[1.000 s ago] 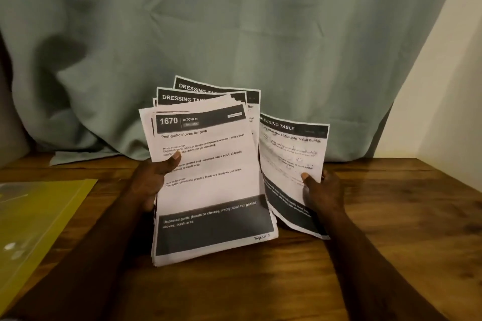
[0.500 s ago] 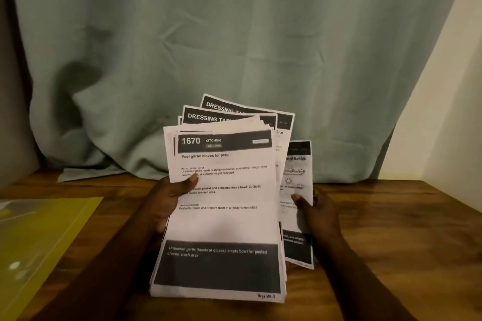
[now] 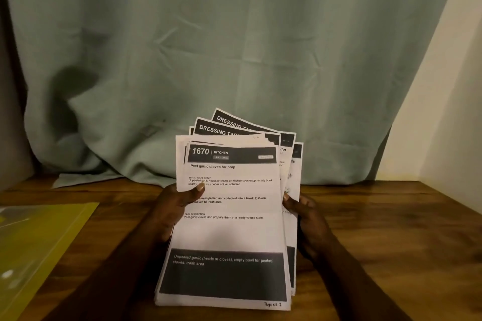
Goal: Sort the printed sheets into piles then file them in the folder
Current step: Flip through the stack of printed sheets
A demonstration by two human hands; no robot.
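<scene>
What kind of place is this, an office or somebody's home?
Most likely a room in a home rather than an office: a wooden table stands against a green curtain and a plain cream wall, with a yellow folder and printed sheets as the paperwork.

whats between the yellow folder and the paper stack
In the head view, bare wooden table and the left hand gripping the stack; the folder lies apart.

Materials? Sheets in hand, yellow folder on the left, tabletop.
The sheets: thin matte printer paper, going by the fanned edges and black toner print. The yellow folder: likely translucent plastic, glossy; glare spots show on it. The tabletop: wood or wood-look laminate, brown grain, slight sheen; cannot tell which.
</scene>
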